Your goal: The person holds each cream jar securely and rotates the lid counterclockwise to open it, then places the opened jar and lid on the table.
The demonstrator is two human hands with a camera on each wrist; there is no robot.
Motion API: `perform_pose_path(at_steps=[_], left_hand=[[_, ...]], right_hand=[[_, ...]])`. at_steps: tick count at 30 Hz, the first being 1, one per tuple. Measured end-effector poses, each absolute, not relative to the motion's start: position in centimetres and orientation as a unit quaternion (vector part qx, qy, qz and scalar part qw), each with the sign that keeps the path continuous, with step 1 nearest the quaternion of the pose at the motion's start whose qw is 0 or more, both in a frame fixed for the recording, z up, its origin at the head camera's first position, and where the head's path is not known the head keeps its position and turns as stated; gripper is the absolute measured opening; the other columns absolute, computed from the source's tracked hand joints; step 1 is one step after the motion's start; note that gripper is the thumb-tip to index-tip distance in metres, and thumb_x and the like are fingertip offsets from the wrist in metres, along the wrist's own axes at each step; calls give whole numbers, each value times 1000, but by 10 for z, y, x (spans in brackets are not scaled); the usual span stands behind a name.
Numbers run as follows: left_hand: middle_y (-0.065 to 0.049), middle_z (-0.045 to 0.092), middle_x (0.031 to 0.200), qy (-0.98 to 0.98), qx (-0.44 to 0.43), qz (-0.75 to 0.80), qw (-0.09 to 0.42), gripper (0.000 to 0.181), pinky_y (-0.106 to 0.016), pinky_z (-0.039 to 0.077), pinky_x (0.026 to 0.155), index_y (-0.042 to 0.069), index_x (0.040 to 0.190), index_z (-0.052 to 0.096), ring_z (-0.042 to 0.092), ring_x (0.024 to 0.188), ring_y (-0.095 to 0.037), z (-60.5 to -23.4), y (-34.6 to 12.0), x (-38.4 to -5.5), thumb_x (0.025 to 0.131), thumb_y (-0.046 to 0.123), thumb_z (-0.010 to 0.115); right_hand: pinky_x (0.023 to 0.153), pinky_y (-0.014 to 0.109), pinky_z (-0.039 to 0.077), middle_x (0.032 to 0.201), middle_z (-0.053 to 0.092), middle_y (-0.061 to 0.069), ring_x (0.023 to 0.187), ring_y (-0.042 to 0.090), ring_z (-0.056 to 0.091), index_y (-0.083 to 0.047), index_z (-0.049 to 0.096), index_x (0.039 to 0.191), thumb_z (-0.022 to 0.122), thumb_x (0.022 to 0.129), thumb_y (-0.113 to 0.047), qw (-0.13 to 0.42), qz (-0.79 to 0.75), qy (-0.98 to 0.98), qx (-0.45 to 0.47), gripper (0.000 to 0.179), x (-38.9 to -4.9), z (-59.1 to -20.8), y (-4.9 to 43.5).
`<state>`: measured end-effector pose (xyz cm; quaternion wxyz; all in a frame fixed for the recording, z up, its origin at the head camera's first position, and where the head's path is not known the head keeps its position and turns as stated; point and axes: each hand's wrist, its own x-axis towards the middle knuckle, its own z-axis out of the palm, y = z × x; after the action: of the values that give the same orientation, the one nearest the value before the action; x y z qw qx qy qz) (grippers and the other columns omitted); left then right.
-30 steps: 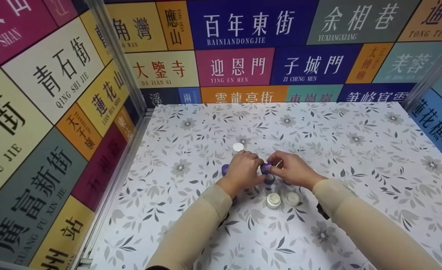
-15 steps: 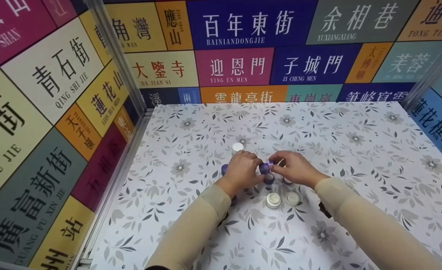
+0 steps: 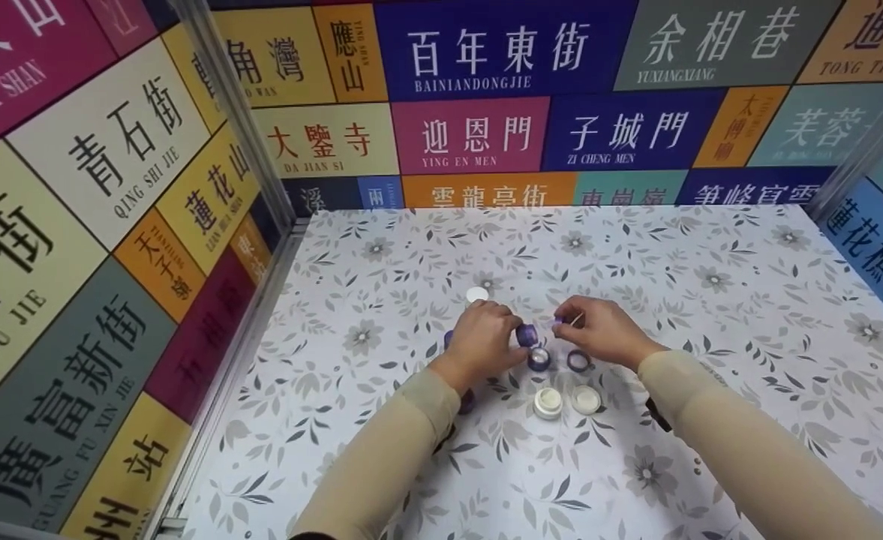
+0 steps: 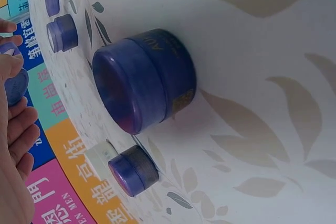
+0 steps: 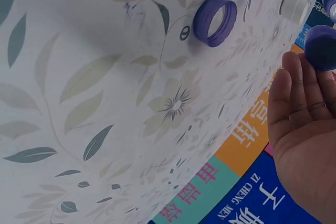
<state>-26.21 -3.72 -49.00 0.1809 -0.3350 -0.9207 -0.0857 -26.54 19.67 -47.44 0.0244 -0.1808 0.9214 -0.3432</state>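
Along the left wall: street-name panels [image 3: 156, 262], more of them than I can count cleanly from my feed.
Lidded purple jars: two on the floral tabletop [image 3: 711, 322], a nearer purple jar [image 4: 147, 80] and a farther purple jar [image 4: 134, 171] in the left-wrist view; from the head camera, the left arm covers much of both.
Lidded white jar: one [image 3: 476, 294], just beyond the left hand.
Left hand: one [image 3: 485, 341], fingers curled round one uncapped purple jar [image 3: 527, 335], which I see tilted above the table.
Open purple jar: one [image 3: 539, 359], standing just below the held jar.
Open white jar: one [image 3: 548, 403], nearer to me.
Held purple lid: one [image 3: 559, 322], between the two hands, apart from the jar.
Loose lids: two lying on the table, a purple ring-like lid [image 3: 578, 361] and, below it, a whitish lid [image 3: 586, 400] beside the open white jar.
Right hand: one [image 3: 608, 331], pinching the held lid between thumb and fingers.
Totals: four purple jars, two white jars, three lids off.
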Motion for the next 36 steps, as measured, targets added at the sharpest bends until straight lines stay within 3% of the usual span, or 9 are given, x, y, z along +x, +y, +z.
perform_pose_path(at_steps=[8, 15, 27, 36], left_hand=[[5, 67, 92, -930, -325, -62, 159, 40, -35, 42, 89, 16, 102, 76, 60, 89, -17, -490, -40, -263, 81, 50, 71], [4, 67, 93, -935, -317, -59, 146, 41, -35, 41, 91, 15, 103, 76, 60, 90, -17, -490, -43, -264, 82, 51, 71], [4, 68, 90, -931, -320, -79, 158, 39, -34, 42, 91, 13, 100, 76, 61, 87, -16, -493, -45, -266, 80, 47, 73], [4, 67, 89, -931, -317, -83, 161, 39, -34, 42, 89, 13, 101, 76, 61, 87, -16, -496, -48, -269, 81, 47, 73]], right_hand=[[81, 45, 49, 91, 70, 3, 85, 23, 65, -8, 71, 103, 72, 86, -29, 6, -279, 948, -153, 27, -276, -482, 204], [76, 49, 49, 92, 71, 8, 82, 28, 65, -6, 72, 101, 75, 83, -32, 9, -245, 961, -129, 31, -286, -490, 208], [79, 50, 48, 101, 71, 12, 89, 31, 65, -5, 70, 109, 75, 84, -33, 8, -252, 962, -103, 37, -297, -503, 206], [80, 51, 47, 98, 72, 10, 90, 32, 65, -5, 69, 108, 76, 86, -33, -1, -251, 962, -104, 36, -299, -510, 205]])
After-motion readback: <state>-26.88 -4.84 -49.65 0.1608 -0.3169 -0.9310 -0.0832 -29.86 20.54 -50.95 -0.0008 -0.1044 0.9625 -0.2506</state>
